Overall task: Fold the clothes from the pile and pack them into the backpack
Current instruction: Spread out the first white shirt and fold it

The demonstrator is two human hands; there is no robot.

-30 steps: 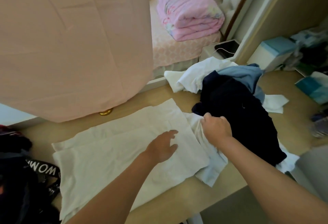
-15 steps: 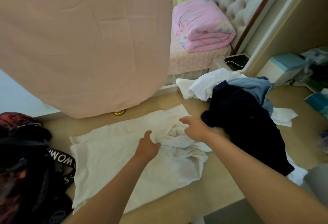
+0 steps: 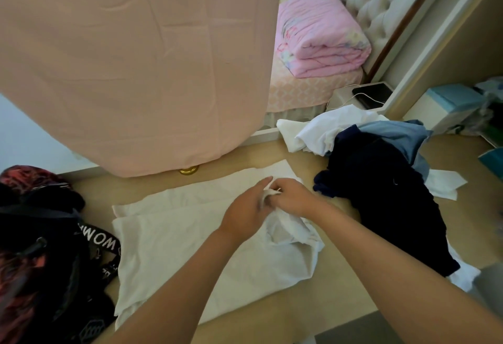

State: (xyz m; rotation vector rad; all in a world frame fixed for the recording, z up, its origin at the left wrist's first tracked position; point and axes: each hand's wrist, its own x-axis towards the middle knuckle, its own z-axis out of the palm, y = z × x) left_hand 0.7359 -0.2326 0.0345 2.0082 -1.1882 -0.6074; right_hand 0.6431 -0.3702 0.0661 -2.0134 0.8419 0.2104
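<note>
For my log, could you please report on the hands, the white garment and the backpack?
Left hand, right hand both pinch white garment at its bunched edge. Not yet folded. Backpack at left, nothing blocking it.

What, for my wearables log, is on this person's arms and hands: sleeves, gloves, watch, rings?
Nothing worn shows. The left forearm and right forearm are bare to the frame's edge, no sleeve or cuff in view. The left hand and right hand are ungloved; no watch, bracelet or ring shows on the visible wrists and fingers.
</note>
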